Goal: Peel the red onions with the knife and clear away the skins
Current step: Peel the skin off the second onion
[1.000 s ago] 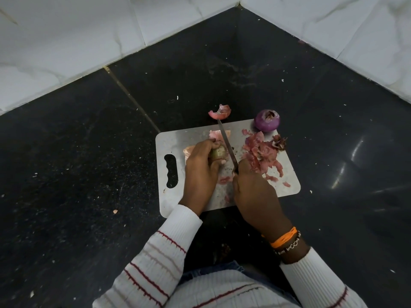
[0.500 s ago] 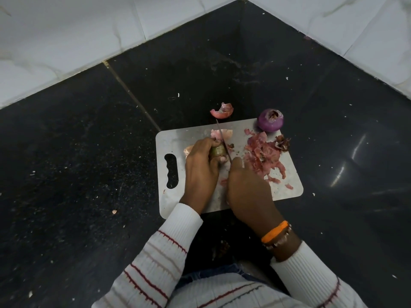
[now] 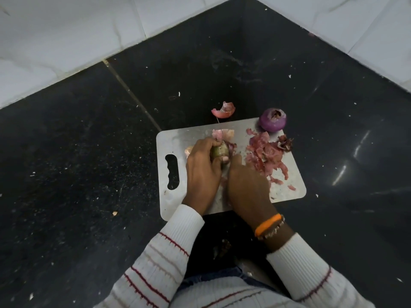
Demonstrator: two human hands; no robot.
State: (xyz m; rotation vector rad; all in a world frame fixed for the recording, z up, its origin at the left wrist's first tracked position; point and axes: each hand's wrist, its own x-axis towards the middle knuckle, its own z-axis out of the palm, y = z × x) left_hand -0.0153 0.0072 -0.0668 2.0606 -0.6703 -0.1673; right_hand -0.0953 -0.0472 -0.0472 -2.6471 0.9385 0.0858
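Note:
My left hand (image 3: 203,171) grips a partly peeled onion (image 3: 220,151) on the steel cutting board (image 3: 171,138); its bared side looks greenish, with a purple flap of skin hanging off. My right hand (image 3: 246,187) is closed around the knife, pressed against the onion; the blade is almost entirely hidden between hand and onion. A peeled purple onion (image 3: 273,120) sits at the board's far right corner. A heap of red skins (image 3: 265,155) lies on the board's right half.
A curled piece of skin (image 3: 223,110) lies on the black stone floor (image 3: 89,152) just beyond the board. White marble walls (image 3: 66,30) meet in a corner ahead. More skin (image 3: 223,134) lies beside the held onion.
The long blade that pointed away over the board has dropped out of sight. My right hand has moved forward and left, up against the onion. The left hand stays put.

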